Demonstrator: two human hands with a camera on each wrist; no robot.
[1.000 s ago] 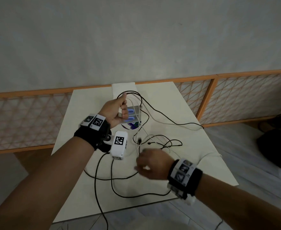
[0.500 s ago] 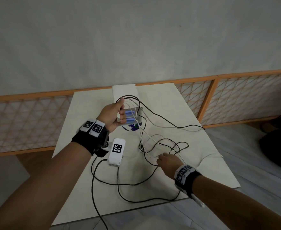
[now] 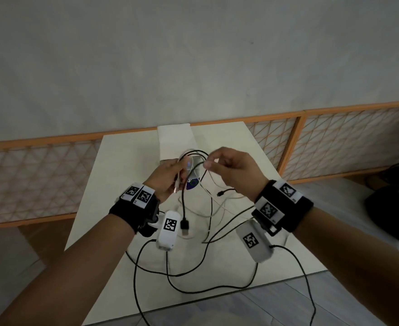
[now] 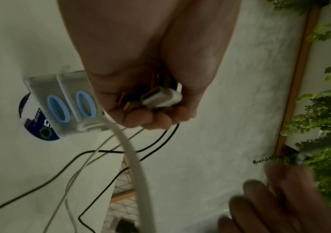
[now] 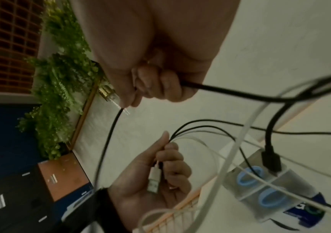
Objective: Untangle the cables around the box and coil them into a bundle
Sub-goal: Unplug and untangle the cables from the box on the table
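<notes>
A small clear box [image 3: 195,161] with two blue rings stands on the white table [image 3: 113,184], with black and white cables looped over it. My left hand [image 3: 179,177] is raised beside the box and grips several cable ends, among them a white USB plug [image 4: 161,97]. My right hand [image 3: 209,162] hovers just right of it and pinches a black cable [image 5: 220,91]. That cable's black USB plug [image 3: 184,225] hangs free below the hands. The white cables [image 3: 219,203] trail from the left hand [image 5: 156,173] down onto the table. The box [image 5: 270,189] sits under the hanging plug.
A white block [image 3: 175,140] lies at the table's far edge behind the box. An orange lattice fence [image 3: 29,172] runs behind the table. On the floor to the right sits a black bag [image 3: 391,208]. Black wrist-camera leads [image 3: 193,285] loop across the near table edge.
My right hand has risen from the table's front right to beside my left hand at the box, lifting a black cable with it. The left hand has stayed by the box.
</notes>
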